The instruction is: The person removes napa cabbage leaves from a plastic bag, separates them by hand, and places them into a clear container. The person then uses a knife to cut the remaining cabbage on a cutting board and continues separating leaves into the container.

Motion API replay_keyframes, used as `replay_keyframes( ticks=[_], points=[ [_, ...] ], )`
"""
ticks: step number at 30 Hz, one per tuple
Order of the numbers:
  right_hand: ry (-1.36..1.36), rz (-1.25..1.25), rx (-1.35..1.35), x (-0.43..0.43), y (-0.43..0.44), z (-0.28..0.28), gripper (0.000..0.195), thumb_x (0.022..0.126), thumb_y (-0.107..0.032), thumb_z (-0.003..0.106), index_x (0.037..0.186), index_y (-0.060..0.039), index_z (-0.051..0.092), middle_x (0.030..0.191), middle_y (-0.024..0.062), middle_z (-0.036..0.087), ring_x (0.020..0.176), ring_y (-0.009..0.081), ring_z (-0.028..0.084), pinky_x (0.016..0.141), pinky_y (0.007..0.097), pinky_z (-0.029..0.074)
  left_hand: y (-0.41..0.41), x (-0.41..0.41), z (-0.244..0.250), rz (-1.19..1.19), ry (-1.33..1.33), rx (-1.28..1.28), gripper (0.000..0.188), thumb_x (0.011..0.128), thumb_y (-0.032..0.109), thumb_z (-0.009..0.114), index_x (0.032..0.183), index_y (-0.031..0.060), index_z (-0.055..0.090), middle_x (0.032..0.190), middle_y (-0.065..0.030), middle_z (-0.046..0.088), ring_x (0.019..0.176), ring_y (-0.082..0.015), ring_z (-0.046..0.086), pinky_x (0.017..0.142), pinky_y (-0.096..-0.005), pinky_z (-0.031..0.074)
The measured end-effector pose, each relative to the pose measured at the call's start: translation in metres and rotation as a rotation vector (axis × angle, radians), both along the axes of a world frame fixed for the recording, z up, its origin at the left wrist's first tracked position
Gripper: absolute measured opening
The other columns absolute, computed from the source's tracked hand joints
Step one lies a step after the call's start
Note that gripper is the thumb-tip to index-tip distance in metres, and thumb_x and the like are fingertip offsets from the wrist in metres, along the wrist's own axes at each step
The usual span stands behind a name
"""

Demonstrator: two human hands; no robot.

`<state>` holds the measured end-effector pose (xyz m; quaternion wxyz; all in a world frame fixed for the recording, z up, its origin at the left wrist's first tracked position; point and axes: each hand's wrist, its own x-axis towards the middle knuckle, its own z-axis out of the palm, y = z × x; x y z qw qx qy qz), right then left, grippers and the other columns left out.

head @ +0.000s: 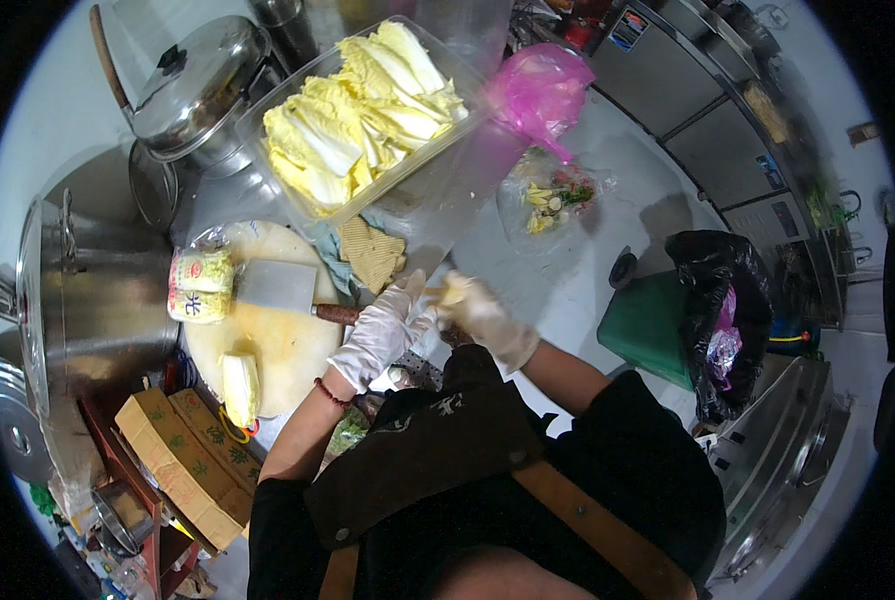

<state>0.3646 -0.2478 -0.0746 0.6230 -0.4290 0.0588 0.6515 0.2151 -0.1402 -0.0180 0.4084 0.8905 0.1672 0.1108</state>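
Note:
My left hand [380, 334], in a white glove, is in front of my apron with its fingers pointing away from me. Beside it, my gloved right hand [488, 319] is blurred, and something pale yellow shows at its fingers; whether it is gripped is unclear. A cleaver [278, 286] lies flat on the round cutting board [286, 360], the end of its wooden handle hidden behind my left hand. On the board are a wrapped napa cabbage [201, 285] and an unwrapped cabbage piece [239, 386]. A plastic tub [395, 180] of cabbage pieces [365, 112] stands beyond.
A tan cloth [372, 251] lies between board and tub. To the left stand a large stockpot [109, 292] and a lidded pan [199, 90]. A pink plastic bag [541, 90] sits right of the tub. On the right is a green bin [642, 326] with a black liner [717, 285].

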Motion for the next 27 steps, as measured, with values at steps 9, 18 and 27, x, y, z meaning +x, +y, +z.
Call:
replay_keyframes(
  ticks=[9, 18, 27],
  points=[
    [-0.07, -0.257, -0.555, 0.148, -0.07, -0.078, 0.055, 0.089, -0.033, 0.047, 0.13, -0.0004, 0.031, 0.122, 0.0217, 0.043, 0.1, 0.0255, 0.055, 0.083, 0.0381, 0.046, 0.035, -0.062, 0.047, 0.528, 0.188, -0.436, 0.035, 0.088, 0.017, 0.052, 0.121, 0.0027, 0.049, 0.111, -0.0144, 0.057, 0.098, -0.0204, 0.056, 0.087, -0.0283, 0.044],
    [-1.397, 0.662, 0.389, -0.041, 0.047, 0.072, 0.028, 0.083, -0.024, 0.057, 0.1, -0.0019, 0.058, 0.084, 0.0113, 0.064, 0.073, 0.0236, 0.061, 0.07, 0.032, 0.049, 0.041, -0.238, 0.036, 1.166, 0.424, 0.734, 0.071, 0.068, 0.024, 0.072, 0.126, 0.0028, 0.037, 0.094, -0.0204, 0.056, 0.083, -0.0298, 0.056, 0.069, -0.0379, 0.048],
    [-2.201, 1.142, -0.03, -0.143, 0.141, 0.018, 0.054, 0.078, -0.02, 0.057, 0.124, 0.0005, 0.038, 0.094, 0.0149, 0.059, 0.078, 0.025, 0.063, 0.063, 0.0345, 0.052, 0.058, -0.272, 0.0, 0.981, 0.334, 0.265, 0.068, 0.067, 0.002, 0.066, 0.128, 0.0099, 0.038, 0.11, -0.0172, 0.055, 0.096, -0.0291, 0.057, 0.081, -0.0341, 0.048]
  ],
)
